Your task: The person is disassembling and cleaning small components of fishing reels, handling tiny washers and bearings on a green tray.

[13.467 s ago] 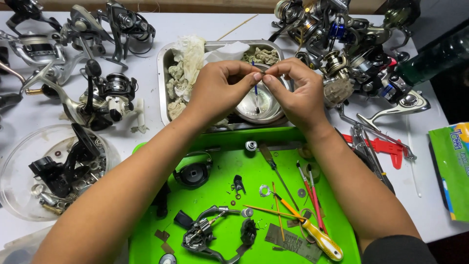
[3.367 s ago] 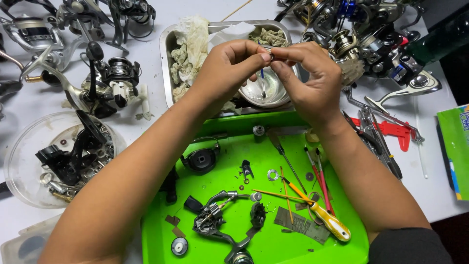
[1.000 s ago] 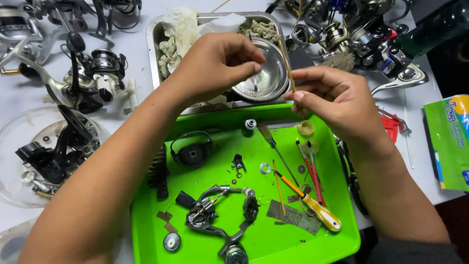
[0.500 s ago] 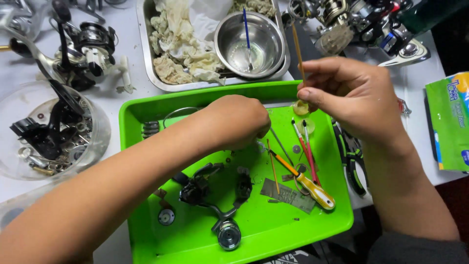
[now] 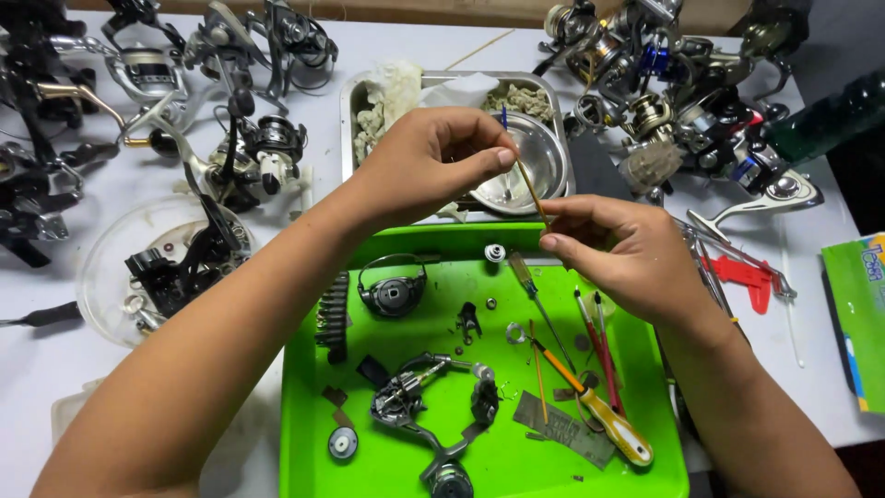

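Note:
My left hand point(image 5: 426, 164) and my right hand point(image 5: 619, 254) both pinch a thin wooden stick point(image 5: 531, 191) above the far edge of a bright green tray point(image 5: 313, 397). The left fingers close near the stick's upper end, the right fingers lower down. On the tray lie a dismantled fishing reel body point(image 5: 426, 406), a round black reel part point(image 5: 392, 295), a small spool piece point(image 5: 495, 252), a yellow-handled screwdriver point(image 5: 599, 415) and red-handled tools point(image 5: 597, 346). Behind the hands a metal bowl point(image 5: 544, 166) sits in a steel tray point(image 5: 350, 111).
Several fishing reels crowd the white table at the far left point(image 5: 249, 157) and far right point(image 5: 664, 83). A clear round lid point(image 5: 101, 267) holds black reel parts at the left. Crumpled rags point(image 5: 387, 101) fill the steel tray. A green packet point(image 5: 857, 314) lies at the right edge.
My left hand reached down into the green tray half a second ago, then rose back to meet the right hand at the stick. The right hand stayed near the tray's far edge.

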